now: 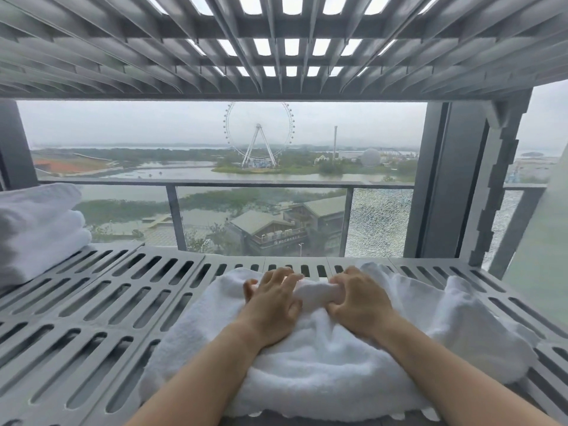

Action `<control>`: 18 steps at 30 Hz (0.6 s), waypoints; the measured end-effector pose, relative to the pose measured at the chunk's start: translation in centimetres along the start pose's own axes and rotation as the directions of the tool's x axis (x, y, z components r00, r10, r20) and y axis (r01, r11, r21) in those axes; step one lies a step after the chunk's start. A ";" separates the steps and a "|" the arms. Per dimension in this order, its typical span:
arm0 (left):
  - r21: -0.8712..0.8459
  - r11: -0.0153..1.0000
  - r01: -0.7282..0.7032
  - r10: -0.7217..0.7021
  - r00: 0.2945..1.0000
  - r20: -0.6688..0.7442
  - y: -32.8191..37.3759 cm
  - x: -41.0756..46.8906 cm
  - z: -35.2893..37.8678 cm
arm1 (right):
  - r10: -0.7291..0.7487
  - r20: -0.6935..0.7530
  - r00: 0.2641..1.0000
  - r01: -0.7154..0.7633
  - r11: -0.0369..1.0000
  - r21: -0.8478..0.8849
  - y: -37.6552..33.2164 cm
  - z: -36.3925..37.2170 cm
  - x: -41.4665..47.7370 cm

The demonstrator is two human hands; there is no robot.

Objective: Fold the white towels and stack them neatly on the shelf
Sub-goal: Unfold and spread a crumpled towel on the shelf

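On shelf (92, 290), towel (322, 358) bunched under both hands' fingers (285, 281).

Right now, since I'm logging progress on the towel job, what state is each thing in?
shelf: slatted, bearing a stack and one loose towel.
loose towel: unfolded, rumpled, a ridge bunched up at its far side.
left hand: grips the bunched ridge.
right hand: grips the same ridge.
folded towels: folded, stacked at the shelf's left end.
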State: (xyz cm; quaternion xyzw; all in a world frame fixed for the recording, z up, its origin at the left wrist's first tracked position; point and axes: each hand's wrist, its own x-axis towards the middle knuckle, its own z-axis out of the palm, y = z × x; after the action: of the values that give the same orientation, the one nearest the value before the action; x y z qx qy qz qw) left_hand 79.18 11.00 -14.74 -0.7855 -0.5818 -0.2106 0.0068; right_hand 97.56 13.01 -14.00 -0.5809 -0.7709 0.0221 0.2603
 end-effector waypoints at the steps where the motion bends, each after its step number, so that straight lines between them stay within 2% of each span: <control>1: -0.001 1.000 -0.001 0.001 1.000 0.029 0.0 0.0 0.0 | -0.017 -0.022 1.000 0.018 1.000 0.009 0.0 0.0 0.0; 4: 0.032 0.999 0.013 -0.016 0.996 0.084 0.0 -0.1 0.1 | -0.072 -0.075 0.995 0.075 0.996 0.042 -0.1 -0.1 -0.4; 7: 0.122 0.993 0.004 0.003 0.999 -0.054 0.2 -0.2 0.0 | -0.116 -0.105 0.988 0.119 0.993 0.023 -0.4 -0.5 -0.9; 9: 0.179 0.984 -0.015 0.038 0.991 -0.126 0.4 -0.2 -0.2 | -0.159 -0.130 0.979 0.155 0.987 -0.036 -0.7 -0.7 -1.2; 12: 0.221 0.975 -0.023 0.060 0.985 -0.159 0.8 -0.4 -0.5 | -0.229 -0.143 0.963 0.213 0.970 -0.117 -1.1 -1.0 -1.5; 15: 0.288 0.957 -0.026 0.091 0.972 -0.214 1.2 -0.9 -0.8 | -0.234 -0.113 0.966 0.203 0.951 -0.232 -1.3 -1.3 -1.7; 18: 0.361 0.930 -0.076 0.178 0.950 -0.257 1.4 -1.3 -1.2 | -0.268 -0.151 0.952 0.204 0.918 -0.339 -1.6 -1.7 -2.1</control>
State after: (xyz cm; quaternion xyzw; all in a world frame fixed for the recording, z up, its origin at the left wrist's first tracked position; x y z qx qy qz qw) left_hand 79.75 9.07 -13.79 -0.7697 -0.5500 -0.2151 0.2425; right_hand 97.25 10.13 -12.82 -0.5170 -0.7997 -0.1915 0.2377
